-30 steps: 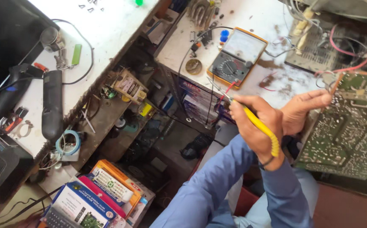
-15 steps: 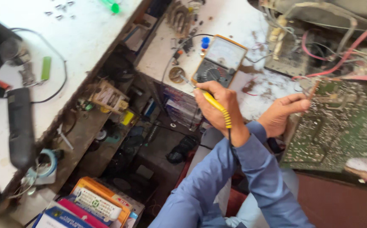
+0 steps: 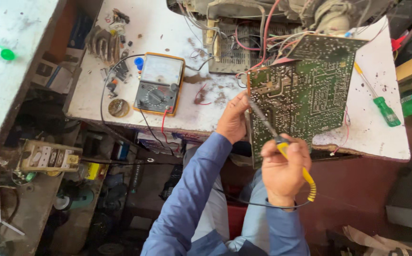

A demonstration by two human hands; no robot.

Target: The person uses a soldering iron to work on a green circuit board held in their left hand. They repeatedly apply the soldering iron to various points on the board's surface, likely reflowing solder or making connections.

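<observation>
A green circuit board (image 3: 310,90) stands tilted, solder side up, on the white bench (image 3: 376,137). My left hand (image 3: 232,121) grips the board's left edge. My right hand (image 3: 284,168) holds a soldering iron (image 3: 265,121) by its yellow handle. The iron's dark shaft slants up to the left, and its tip rests at the board's left edge, by my left fingers. Red and white wires run from the board's top to an open chassis (image 3: 237,45) behind it.
An orange-cased analog multimeter (image 3: 158,85) lies left of the board, its black and red leads hanging over the bench edge. A round tin (image 3: 118,107) and small parts sit beside it. A green-handled screwdriver (image 3: 379,102) lies on the right. Cluttered shelves (image 3: 49,156) fill the lower left.
The view has swung over the bench, and the board now sits at its centre. My right hand has brought the soldering iron onto the board. My left hand now grips the board's edge.
</observation>
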